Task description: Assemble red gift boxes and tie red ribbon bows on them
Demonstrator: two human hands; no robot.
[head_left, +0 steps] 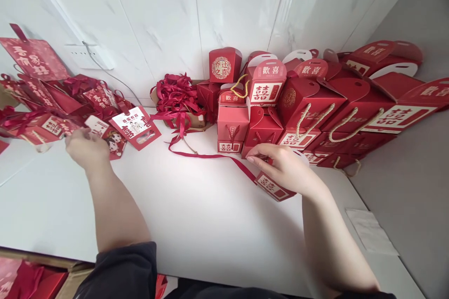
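Observation:
On the left, my left hand (87, 147) reaches to the edge of a red gift box (45, 128) tied with ribbon. Its fingertips are partly hidden and blurred, so a grip cannot be made out. Close beside that hand lies a red card (114, 142) with a cartoon figure. My right hand (280, 163) is closed over a small red gift box (275, 187), which tilts on the white table. The hand covers much of the box's top, and a white flap shows behind the knuckles. A dark red ribbon (206, 154) runs leftward across the table from this box.
Stacked red gift boxes (312, 98) with rope handles stand along the wall at right. A carton of red ribbons (177, 93) sits at the back middle. Red bags (38, 60) crowd the left. A white paper (372, 231) lies right; an open carton (75, 278) is below left.

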